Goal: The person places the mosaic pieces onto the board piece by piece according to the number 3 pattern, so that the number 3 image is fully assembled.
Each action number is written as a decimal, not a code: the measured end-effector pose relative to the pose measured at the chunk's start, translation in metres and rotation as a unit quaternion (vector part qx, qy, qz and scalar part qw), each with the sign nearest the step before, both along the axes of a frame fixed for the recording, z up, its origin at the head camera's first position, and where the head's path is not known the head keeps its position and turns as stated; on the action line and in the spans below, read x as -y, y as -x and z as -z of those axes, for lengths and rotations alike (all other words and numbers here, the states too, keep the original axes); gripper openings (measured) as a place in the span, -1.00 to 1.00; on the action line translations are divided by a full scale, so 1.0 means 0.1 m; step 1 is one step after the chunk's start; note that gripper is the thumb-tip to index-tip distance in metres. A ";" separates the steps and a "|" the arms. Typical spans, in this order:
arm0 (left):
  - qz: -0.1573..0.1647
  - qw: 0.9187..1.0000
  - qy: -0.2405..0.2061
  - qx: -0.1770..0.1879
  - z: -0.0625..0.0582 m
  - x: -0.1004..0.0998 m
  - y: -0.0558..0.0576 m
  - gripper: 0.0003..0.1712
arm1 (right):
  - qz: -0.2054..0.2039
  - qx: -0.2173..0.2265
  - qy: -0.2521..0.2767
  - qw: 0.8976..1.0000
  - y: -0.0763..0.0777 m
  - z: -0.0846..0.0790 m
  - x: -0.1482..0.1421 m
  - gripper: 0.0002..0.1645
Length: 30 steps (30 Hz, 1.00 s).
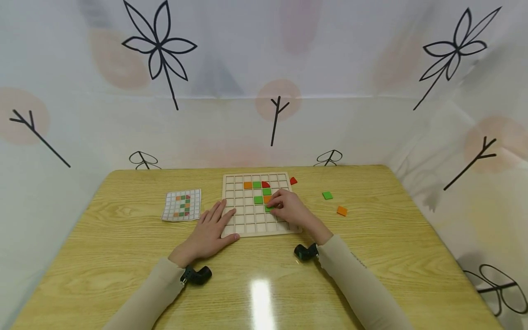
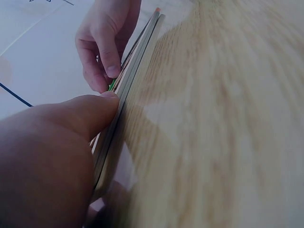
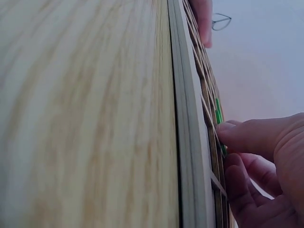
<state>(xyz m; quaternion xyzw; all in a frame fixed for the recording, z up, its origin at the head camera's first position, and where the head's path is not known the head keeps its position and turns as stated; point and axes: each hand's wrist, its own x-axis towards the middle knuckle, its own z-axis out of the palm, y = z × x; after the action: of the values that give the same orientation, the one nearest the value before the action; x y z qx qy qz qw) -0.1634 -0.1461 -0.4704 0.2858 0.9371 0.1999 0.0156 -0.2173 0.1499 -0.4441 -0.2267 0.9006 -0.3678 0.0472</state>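
Note:
A wooden grid board [image 1: 239, 221] lies mid-table with tiles in some cells. My left hand [image 1: 207, 234] rests on its left edge with fingers spread and fairly straight. At a cell right of centre, my right hand [image 1: 292, 208] pinches a green square tile [image 1: 268, 209] between thumb and fingers; the right wrist view shows this green tile [image 3: 223, 150] low against the grid, partly hidden. Above it sit an orange tile [image 1: 266, 199], a green tile [image 1: 266, 191] and a red quarter-round tile [image 1: 266, 184]. Farther left are a green tile [image 1: 258, 200], another green tile [image 1: 257, 184] and an orange tile [image 1: 248, 185].
Left of the board lies a paper card [image 1: 169, 212] printed with a coloured grid pattern. A loose red tile [image 1: 293, 181] lies by the board's upper right corner. Farther right on the table [image 1: 231, 302] are a green tile [image 1: 327, 195] and an orange tile [image 1: 342, 211].

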 end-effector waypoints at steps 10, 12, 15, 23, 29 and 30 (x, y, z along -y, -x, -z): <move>-0.001 1.000 0.006 0.005 -0.02 0.00 -0.01 -0.09 | 0.058 -0.009 0.042 0.997 0.11 -0.02 -0.15 -0.83; -0.002 1.000 0.006 0.004 -0.02 0.00 -0.01 -0.09 | 0.082 -0.021 0.050 0.995 0.15 -0.03 -0.20 -0.79; -0.002 1.000 0.006 0.002 -0.02 0.00 -0.01 -0.09 | 0.117 -0.018 0.074 0.990 0.19 -0.04 -0.28 -0.73; -0.001 1.000 0.006 0.004 -0.03 -0.01 -0.01 -0.10 | 0.170 -0.016 0.088 0.981 0.35 0.05 -0.48 -0.66; -0.003 1.000 0.007 0.005 -0.05 -0.01 -0.02 -0.10 | 0.163 -0.007 0.067 0.984 0.43 0.10 -0.57 -0.54; -0.003 1.000 0.007 0.006 -0.06 -0.01 -0.02 -0.10 | 0.157 -0.010 0.061 0.986 0.44 0.10 -0.57 -0.53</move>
<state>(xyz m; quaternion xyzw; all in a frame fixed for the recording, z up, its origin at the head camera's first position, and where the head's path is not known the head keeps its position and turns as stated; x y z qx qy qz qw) -0.1610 -0.1447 -0.4649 0.2816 0.9392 0.1952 0.0227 -0.2614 0.2070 -0.4537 -0.0889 0.9013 -0.4225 -0.0342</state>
